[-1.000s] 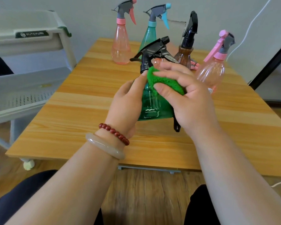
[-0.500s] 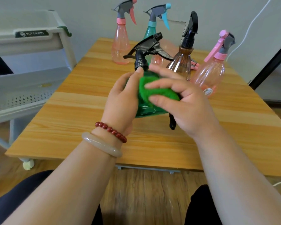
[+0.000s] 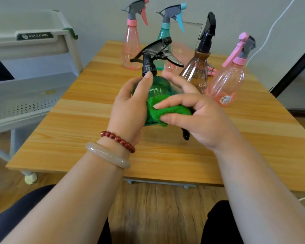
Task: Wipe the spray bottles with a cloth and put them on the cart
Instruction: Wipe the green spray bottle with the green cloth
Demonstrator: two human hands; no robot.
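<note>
Two hands were on the green spray bottle (image 3: 159, 87) over the table (image 3: 77, 138): left hand (image 3: 128, 110) wrapped its body, thumb at the neck; right hand (image 3: 199, 117) pinched the green cloth (image 3: 165, 110) against its lower side. The cart (image 3: 33, 81) stood left, apart.

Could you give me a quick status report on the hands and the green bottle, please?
Left hand grips green spray bottle. Right hand holds green cloth against its lower body. Brown spray bottle stands close behind; cart at left.
</note>
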